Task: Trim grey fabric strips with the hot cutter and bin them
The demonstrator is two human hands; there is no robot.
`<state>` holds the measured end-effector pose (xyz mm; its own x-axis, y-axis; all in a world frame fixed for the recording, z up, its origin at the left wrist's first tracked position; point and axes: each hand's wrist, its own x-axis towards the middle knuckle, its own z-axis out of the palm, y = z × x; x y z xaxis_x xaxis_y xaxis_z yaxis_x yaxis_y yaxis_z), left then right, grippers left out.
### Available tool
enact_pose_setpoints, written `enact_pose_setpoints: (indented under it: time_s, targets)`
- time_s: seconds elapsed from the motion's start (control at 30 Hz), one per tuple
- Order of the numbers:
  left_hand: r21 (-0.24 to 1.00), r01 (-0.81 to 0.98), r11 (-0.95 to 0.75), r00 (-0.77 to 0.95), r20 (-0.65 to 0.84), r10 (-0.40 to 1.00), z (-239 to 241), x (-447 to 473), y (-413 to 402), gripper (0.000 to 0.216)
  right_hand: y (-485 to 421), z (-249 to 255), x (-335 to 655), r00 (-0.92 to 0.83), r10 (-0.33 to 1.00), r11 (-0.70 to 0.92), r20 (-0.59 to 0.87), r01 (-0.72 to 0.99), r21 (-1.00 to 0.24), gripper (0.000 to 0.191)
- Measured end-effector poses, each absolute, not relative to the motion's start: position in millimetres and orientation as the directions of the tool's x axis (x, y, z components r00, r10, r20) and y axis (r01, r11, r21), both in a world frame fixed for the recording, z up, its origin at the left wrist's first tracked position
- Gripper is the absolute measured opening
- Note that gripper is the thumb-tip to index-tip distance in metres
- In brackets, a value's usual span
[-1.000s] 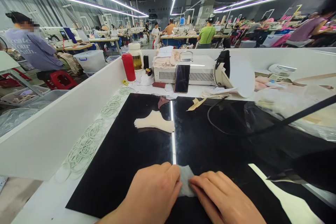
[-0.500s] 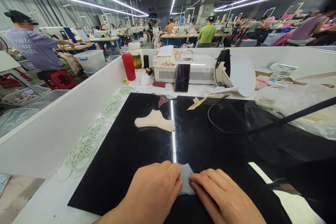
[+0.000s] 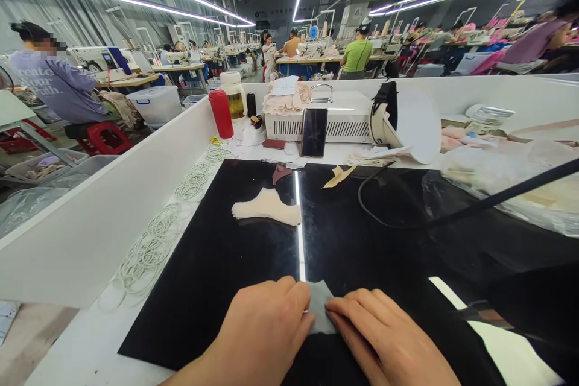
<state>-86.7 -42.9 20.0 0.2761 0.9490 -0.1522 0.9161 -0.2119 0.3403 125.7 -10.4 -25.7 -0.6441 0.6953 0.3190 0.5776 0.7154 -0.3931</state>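
Note:
A small piece of thin grey fabric point(image 3: 320, 309) lies low over the glossy black board point(image 3: 217, 289), between my two hands. My left hand point(image 3: 266, 325) is closed, its thumb and fingers pinching the fabric's left side. From the right, my right hand point(image 3: 389, 332) pinches the opposite edge with thumb and fingertips together. The parts of the fabric under my fingers are hidden. Farther up the board rests a stack of cream fabric pieces point(image 3: 266, 207), apart from both hands. A small maroon piece point(image 3: 281, 174) and a yellowish piece point(image 3: 338, 177) lie near the board's far edge.
Green cord loops point(image 3: 147, 250) run along the left. At the back stand a red cup point(image 3: 221, 114), a jar point(image 3: 234, 96), a phone point(image 3: 313, 132) and a white machine box point(image 3: 344, 117). A black cable point(image 3: 452, 220) crosses the right side, near plastic bags point(image 3: 511, 184). Co-workers sit beyond the low walls.
Both hands keep their hold on the grey fabric, nearly in the same place. The view has shifted very slightly. At the left, a co-worker's arm has drawn in.

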Motion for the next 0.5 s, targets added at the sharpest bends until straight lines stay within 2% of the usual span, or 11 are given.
enact_pose_setpoints:
  time_s: [0.2,0.27,0.4,0.5]
  targets:
    - [0.3,0.925,-0.234,0.283,-0.129,0.951,18.4,-87.6,-43.9,0.012,-9.4,-25.2,123.2,-0.643,0.688,0.725,0.335,0.584,-0.365,0.021]
    - [0.231,0.934,-0.274,0.294,-0.054,0.954,17.4,-89.8,-43.4,0.013,-9.5,-24.8,122.6,-0.646,0.684,0.729,0.338,0.586,-0.354,0.023]
    - [0.007,0.96,-0.278,0.272,0.193,0.943,14.5,-95.3,-43.2,0.023,-10.9,-24.1,120.9,-0.634,0.683,0.73,0.361,0.594,-0.337,0.027]
    - [-0.036,0.931,-0.362,0.355,0.302,0.885,11.5,-95.2,-44.5,0.027,-11.7,-25.8,119.9,-0.616,0.69,0.723,0.38,0.605,-0.333,0.027]
